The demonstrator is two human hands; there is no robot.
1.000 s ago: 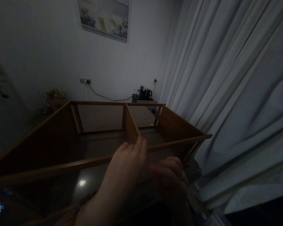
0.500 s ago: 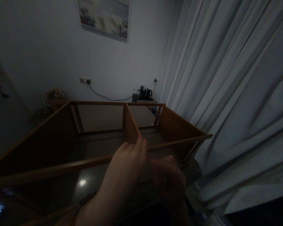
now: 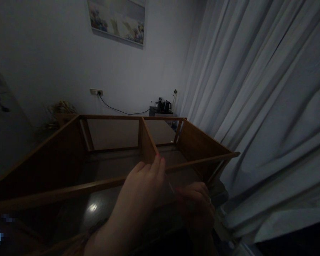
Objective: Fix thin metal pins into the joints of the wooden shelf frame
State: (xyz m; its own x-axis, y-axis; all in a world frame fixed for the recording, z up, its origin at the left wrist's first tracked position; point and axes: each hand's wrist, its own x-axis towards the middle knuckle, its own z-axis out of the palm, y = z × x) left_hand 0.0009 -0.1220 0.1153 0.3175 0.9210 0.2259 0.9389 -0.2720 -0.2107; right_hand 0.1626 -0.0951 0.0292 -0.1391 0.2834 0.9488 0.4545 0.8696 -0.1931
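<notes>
A wooden shelf frame (image 3: 69,192) lies open side up on a dark glossy floor, with a divider board (image 3: 146,142) across its middle. My left hand (image 3: 146,181) rests on the near rail where the divider meets it, fingers together and curled over the wood. My right hand (image 3: 198,202) is just right of it and lower, below the rail, fingers curled with a ring showing. A thin pale sliver (image 3: 171,187) sticks out between the two hands; what it is stays too dark to tell.
Grey curtains (image 3: 256,106) hang close along the right, touching the frame's right end. At the far wall stand a small table with a kettle (image 3: 164,106), a wall socket with a cable (image 3: 96,91), a picture (image 3: 117,19) and a dried plant (image 3: 60,108).
My right hand has shifted slightly down and to the right, and its fingers have curled tighter. My left hand and the frame have stayed put.
</notes>
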